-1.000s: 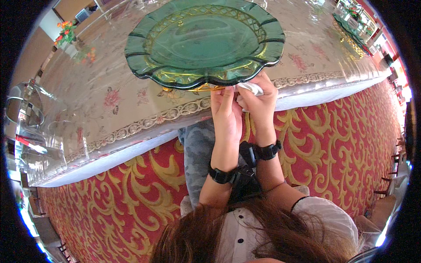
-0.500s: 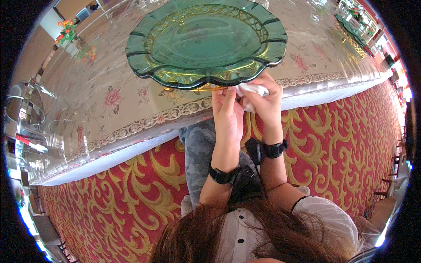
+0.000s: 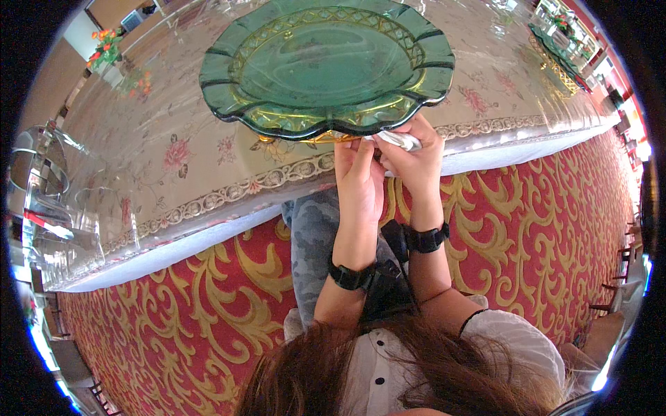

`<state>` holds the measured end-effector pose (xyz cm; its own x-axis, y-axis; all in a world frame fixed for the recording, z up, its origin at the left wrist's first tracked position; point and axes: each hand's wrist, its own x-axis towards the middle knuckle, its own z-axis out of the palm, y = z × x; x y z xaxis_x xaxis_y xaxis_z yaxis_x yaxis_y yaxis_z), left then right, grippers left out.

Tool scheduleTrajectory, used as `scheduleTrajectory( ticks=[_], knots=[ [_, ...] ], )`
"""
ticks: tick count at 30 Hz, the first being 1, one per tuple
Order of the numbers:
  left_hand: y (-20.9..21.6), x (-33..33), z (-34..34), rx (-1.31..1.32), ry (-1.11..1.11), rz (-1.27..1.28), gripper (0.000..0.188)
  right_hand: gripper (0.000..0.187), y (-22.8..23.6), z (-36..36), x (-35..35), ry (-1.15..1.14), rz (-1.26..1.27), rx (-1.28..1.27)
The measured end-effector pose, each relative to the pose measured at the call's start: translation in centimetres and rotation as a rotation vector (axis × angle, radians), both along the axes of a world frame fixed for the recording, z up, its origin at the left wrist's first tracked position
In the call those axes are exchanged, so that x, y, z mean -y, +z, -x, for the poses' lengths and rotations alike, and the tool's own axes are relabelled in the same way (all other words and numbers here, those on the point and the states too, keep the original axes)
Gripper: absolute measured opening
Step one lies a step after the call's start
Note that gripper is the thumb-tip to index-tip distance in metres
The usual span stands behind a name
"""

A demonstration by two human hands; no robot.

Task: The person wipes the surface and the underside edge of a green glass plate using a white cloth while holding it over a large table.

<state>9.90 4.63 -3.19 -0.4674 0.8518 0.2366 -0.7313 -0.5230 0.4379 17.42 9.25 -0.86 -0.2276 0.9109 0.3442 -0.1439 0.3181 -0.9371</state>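
Note:
A large scalloped green glass plate (image 3: 326, 69) fills the upper middle, raised above the table. Below its near rim shows a gold openwork stand (image 3: 322, 139), mostly hidden by the glass. My left hand (image 3: 359, 177) reaches up to the stand's near edge, closed there with its thumb toward me; its fingertips are partly hidden. Close beside it on the right, my right hand (image 3: 418, 156) is closed on a crumpled white cloth (image 3: 399, 141), pressed up under the plate's rim. Both wrists wear black bands.
The table (image 3: 277, 166) has a floral cover under clear plastic. Clear glassware (image 3: 48, 166) stands at the far left, near an orange flower arrangement (image 3: 104, 50). Another green plate on gold (image 3: 555, 59) lies far right. Chairs (image 3: 603, 333) line the right; patterned red carpet (image 3: 229, 298) spreads below.
My right hand has shifted slightly left, closer to my left hand, and the white cloth has moved with it. The plate and my left hand stay nearly in place.

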Motion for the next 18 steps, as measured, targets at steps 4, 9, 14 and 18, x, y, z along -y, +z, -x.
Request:
scheduleTrajectory(
  ticks=[4,9,14,18],
  knots=[
    [0.09,0.04,-0.02,0.014,-0.017,-0.050,0.032,0.016,-0.27,0.11,-0.25,-0.042,-0.144,0.038],
    [-0.24,-0.20,0.15,0.021,0.006,0.014,0.028,0.018,-0.33,0.28,-0.35,-0.066,-0.100,0.068],
    [-0.39,-0.22,0.07,0.008,0.021,0.002,0.028,0.020,-0.20,0.27,-0.19,-0.042,-0.054,0.009],
    [-0.11,-0.03,0.09,0.031,-0.013,-0.003,0.030,0.021,-0.31,0.42,-0.17,-0.087,-0.044,0.006]
  ],
)
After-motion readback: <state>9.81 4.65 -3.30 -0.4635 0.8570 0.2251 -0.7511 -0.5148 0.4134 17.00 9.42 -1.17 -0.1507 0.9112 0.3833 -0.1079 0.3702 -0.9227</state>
